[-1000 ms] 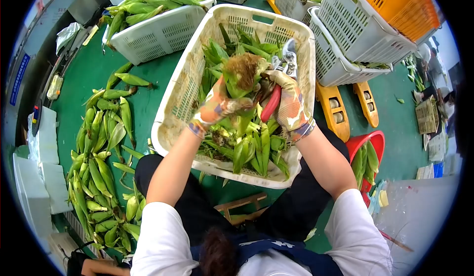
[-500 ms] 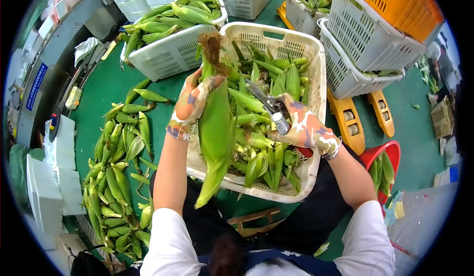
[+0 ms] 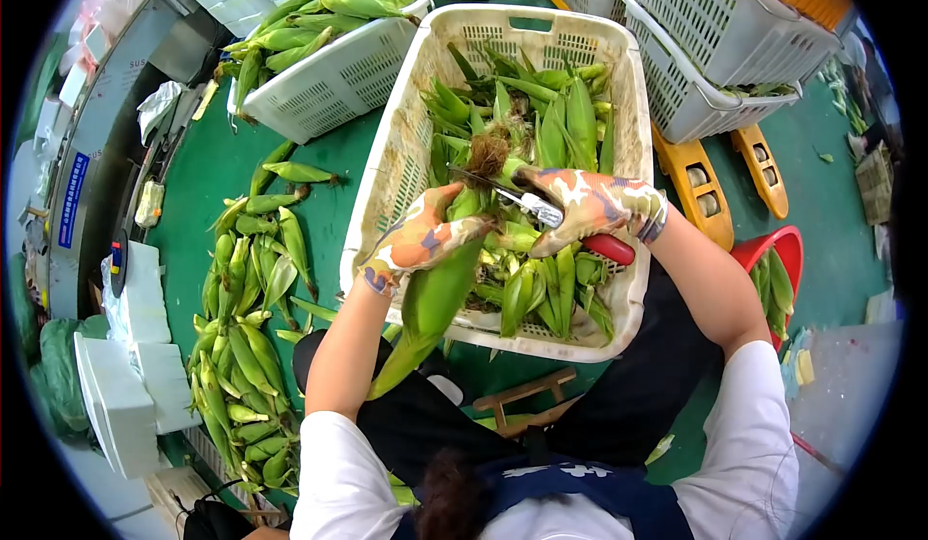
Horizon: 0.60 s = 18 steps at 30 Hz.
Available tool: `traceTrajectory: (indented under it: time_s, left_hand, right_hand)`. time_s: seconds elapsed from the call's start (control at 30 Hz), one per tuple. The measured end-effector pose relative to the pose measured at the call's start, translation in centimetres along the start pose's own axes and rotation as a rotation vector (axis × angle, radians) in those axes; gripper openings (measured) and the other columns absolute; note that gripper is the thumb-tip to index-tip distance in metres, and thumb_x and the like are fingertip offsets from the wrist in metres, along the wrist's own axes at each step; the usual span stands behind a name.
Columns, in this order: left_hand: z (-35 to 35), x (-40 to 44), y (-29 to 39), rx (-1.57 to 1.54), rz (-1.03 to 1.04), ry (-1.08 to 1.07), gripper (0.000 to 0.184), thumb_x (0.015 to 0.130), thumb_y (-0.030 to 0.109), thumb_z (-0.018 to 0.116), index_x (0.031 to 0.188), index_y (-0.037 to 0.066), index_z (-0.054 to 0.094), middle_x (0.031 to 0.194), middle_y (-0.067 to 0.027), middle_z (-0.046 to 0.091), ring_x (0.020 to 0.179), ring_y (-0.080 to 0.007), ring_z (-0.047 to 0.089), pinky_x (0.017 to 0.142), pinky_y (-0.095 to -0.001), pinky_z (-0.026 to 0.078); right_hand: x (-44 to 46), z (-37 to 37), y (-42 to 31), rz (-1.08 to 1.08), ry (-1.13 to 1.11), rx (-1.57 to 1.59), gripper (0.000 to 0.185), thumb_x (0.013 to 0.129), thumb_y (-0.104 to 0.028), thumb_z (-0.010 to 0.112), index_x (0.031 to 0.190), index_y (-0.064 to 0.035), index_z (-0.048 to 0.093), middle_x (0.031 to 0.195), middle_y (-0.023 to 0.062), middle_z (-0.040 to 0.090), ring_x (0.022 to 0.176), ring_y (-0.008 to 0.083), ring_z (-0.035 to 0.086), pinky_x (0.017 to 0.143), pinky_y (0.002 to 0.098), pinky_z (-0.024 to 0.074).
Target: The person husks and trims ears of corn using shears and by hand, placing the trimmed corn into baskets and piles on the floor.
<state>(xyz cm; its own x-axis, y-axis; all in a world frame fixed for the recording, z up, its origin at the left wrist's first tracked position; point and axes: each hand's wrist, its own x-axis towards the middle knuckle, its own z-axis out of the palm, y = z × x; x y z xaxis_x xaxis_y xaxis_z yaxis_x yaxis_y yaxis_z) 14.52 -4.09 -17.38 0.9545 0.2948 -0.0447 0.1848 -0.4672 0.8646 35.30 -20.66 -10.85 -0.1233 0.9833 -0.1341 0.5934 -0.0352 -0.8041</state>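
Green husks (image 3: 580, 124) are contained in the white basket (image 3: 398, 177). Over its rim, one corn ear (image 3: 435, 293) is held by the left hand (image 3: 425, 235); by the right hand (image 3: 585, 202), red-handled scissors (image 3: 534, 207) are gripped, with blades at the silk end. A second basket (image 3: 324, 95) is filled with corn. The floor (image 3: 338, 187) is partly covered by a corn heap (image 3: 242, 356); some corn is also kept in a red bucket (image 3: 790, 250), near the stacked crates (image 3: 710, 28).

The person's got on a white short-sleeved shirt (image 3: 340, 477), navy-blue apron (image 3: 633, 492) with white markings (image 3: 568, 469), black trousers (image 3: 643, 376), orange, white and grey camouflage-patterned gloves (image 3: 420, 238).
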Motion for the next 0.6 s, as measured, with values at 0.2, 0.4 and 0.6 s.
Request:
traceTrajectory:
  time_s: [0.2, 0.4, 0.6]
  left_hand:
    - [-0.1, -0.4, 0.4, -0.747, -0.103, -0.071, 0.061, 0.086, 0.015, 0.055, 0.130, -0.004, 0.018, 0.118, -0.0194, 0.051, 0.110, -0.0226, 0.051, 0.091, -0.0309, 0.042]
    - [-2.8, 0.0, 2.0, -0.506, -0.039, 0.388, 0.038, 0.087, 0.014, 0.050, 0.120, -0.002, 0.042, 0.113, -0.0169, 0.054, 0.096, -0.0205, 0.057, 0.079, -0.0300, 0.049]
    - [-9.5, 1.4, -0.3, -0.747, 0.100, 1.215, 0.029, 0.081, 0.023, 0.059, 0.098, 0.000, 0.058, 0.086, -0.0053, 0.059, 0.070, -0.0165, 0.057, 0.062, -0.0303, 0.049]
  right_hand:
    - [0.9, -1.5, 2.8, 0.233, 0.033, 0.488, 0.022, 0.072, -0.016, 0.066, 0.088, -0.0032, 0.057, 0.079, 0.0050, 0.061, 0.068, 0.0122, 0.058, 0.064, 0.0286, 0.0478]
    - [-0.1, -1.1, 3.0, 0.465, 0.001, -0.070, 0.049, 0.073, -0.042, 0.066, 0.099, -0.0033, 0.053, 0.075, 0.0049, 0.058, 0.060, 0.0110, 0.051, 0.052, 0.0240, 0.0434]
    - [-3.1, 4.3, -1.4, 0.295, -0.009, 0.754, 0.049, 0.068, -0.043, 0.070, 0.093, -0.0066, 0.048, 0.077, 0.0032, 0.053, 0.064, 0.0120, 0.049, 0.059, 0.0272, 0.0450]
